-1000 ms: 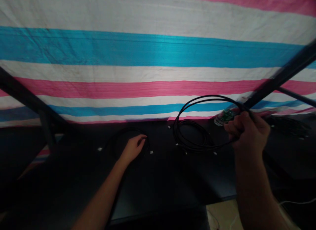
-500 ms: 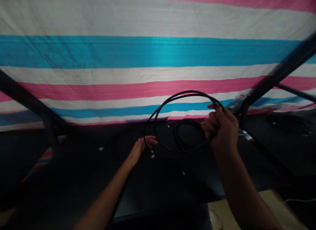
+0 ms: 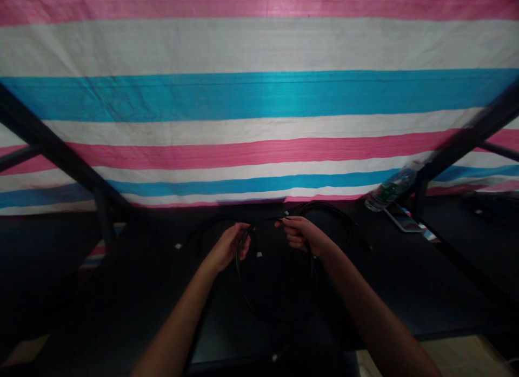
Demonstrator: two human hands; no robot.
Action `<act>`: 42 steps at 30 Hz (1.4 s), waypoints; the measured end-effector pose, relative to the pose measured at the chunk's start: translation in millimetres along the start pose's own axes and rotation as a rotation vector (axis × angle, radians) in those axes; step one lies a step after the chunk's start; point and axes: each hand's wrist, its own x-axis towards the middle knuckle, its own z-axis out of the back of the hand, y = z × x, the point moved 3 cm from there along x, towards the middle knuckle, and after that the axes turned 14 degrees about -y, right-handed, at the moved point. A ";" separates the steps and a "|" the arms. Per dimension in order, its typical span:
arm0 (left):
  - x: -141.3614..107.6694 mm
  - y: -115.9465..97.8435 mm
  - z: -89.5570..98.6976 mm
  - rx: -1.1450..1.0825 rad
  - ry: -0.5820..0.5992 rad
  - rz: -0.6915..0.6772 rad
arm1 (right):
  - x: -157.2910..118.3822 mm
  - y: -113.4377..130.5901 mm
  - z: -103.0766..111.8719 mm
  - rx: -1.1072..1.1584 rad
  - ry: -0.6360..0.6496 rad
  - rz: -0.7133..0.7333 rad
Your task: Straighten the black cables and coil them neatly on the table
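A black cable (image 3: 244, 284) hangs in a loose loop between my two hands, low over the dark tabletop. My left hand (image 3: 233, 244) is closed round the loop's upper left side. At the upper right, my right hand (image 3: 302, 234) pinches the same loop. A pale connector (image 3: 259, 254) shows just below my left fingers, and another light cable end (image 3: 274, 357) lies nearer the front edge. Much of the loop's lower part fades into the dark surface.
Behind my right hand lies a coiled black cable (image 3: 344, 217); a further cable (image 3: 211, 219) curves at the left. A plastic bottle (image 3: 391, 189) leans by the right frame bar (image 3: 458, 142), with a phone (image 3: 402, 217) beside it. Striped sheeting (image 3: 259, 96) hangs behind.
My right hand has moved left and closer to my left hand. The cable loop, raised on the right before, now hangs lower between both hands. The view has shifted slightly.
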 end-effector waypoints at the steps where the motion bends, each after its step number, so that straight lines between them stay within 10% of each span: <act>1: -0.3 3.3 -2.8 0.025 -0.001 0.000 | 2.0 -6.5 -2.5 -0.002 0.018 -0.017; 8: 1.3 15.7 -6.6 0.146 0.004 0.065 | 8.6 -36.6 -5.9 0.014 0.085 -0.118; 29: -5.4 -0.1 26.9 0.395 0.109 0.332 | 0.7 -25.9 19.0 -0.400 0.163 0.029; 42: -7.5 -1.6 35.8 0.721 0.272 0.377 | -0.1 -39.1 16.9 -0.586 0.369 -0.170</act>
